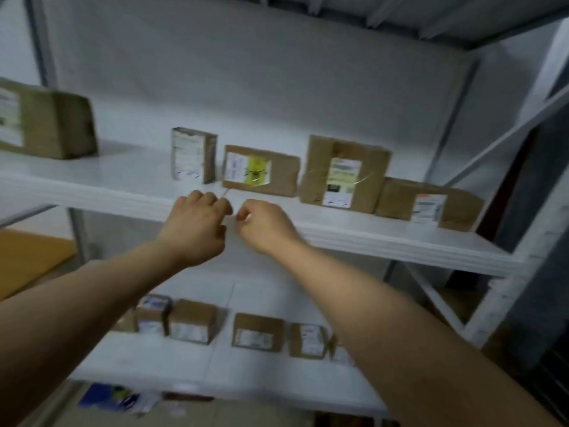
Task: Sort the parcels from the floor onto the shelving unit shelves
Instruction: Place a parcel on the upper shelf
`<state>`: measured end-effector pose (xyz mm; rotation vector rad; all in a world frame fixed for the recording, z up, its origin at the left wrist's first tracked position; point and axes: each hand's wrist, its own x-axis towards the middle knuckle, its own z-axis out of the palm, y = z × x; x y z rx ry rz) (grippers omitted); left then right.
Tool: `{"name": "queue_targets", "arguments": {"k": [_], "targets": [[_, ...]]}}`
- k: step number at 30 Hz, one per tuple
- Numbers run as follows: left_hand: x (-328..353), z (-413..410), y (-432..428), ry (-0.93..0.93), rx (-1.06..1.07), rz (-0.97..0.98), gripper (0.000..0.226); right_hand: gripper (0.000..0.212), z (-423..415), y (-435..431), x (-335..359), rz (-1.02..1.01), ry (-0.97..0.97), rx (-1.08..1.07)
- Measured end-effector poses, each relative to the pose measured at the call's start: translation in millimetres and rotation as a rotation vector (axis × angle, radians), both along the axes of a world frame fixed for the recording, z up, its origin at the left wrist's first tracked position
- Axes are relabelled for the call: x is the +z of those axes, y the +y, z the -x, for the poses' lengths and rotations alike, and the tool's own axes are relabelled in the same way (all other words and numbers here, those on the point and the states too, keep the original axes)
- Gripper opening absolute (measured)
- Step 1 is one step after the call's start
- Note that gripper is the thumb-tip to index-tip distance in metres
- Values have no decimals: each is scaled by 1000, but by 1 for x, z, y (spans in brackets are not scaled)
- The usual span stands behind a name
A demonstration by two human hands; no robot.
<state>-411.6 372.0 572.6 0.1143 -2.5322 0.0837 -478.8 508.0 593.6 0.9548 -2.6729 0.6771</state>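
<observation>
Both my hands hover at the front edge of the white upper shelf [123, 192], holding nothing. My left hand [197, 226] and my right hand [261, 224] have curled fingers and sit close together, just below a brown parcel with a yellow sticker [261, 171]. Left of that parcel stands a small upright parcel with a white label [193, 155]. To its right stand a taller brown parcel [345, 174] and a low brown parcel [431, 203]. A large brown parcel [46, 121] sits at the shelf's far left.
The lower shelf [184, 365] carries several small brown parcels, such as one at its middle [257, 332]. Below it lies a blue packet [114, 397]. A grey diagonal brace and upright post [505, 291] close the right side. An orange surface [27, 260] shows at left.
</observation>
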Motion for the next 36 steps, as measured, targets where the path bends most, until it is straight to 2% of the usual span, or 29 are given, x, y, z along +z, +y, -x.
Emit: {"name": "queue_targets", "arguments": {"k": [3,7,9,17,21,25,27,30,33,36], "targets": [[-30,-38,-48,-169,83,-56,36,12,-16,-36,-27,-47,-39,8],[-85,-106,-130,-368,249,-132,34,22,-50,-105,-77,-149,-115,89],[-112,-140,-165,-450,336,-169,33,20,-71,-145,-104,-212,-162,154],[-199,-219,-281,-633,596,-332,23,15,-126,-304,-222,-465,-376,412],[-245,-228,-336,-723,689,-458,18,16,-128,-379,-282,-554,-492,442],[-301,-233,-391,-829,755,-640,38,13,-119,-443,-356,-573,-735,391],[-338,-234,-417,-841,775,-701,36,9,-117,-472,-398,-586,-870,348],[-397,-234,-453,-874,801,-806,34,7,-115,-505,-468,-594,-1086,163],[-459,-234,-481,-939,823,-941,36,18,-117,-525,-536,-634,-1156,75],[-523,-234,-505,-976,821,-1045,38,16,-124,-534,-596,-623,-1244,11]]}}
